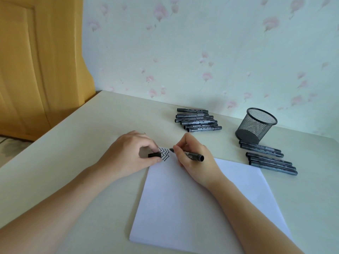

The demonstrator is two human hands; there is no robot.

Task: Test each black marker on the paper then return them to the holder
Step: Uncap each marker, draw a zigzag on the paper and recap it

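Right hand (pixel 192 156) pinching uncapped black marker (pixel 194 156), left hand (pixel 132 153) gripping black cap (pixel 154 154) beside fingertips; smudge risk across wet zigzags (pixel 164 154).

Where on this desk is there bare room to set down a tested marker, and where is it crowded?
Bare desk lies left of the left hand, towards the door-side edge. The near half of the paper is unmarked. It is crowded along the wall: a marker pile, the mesh holder and five loose markers right of the right hand.
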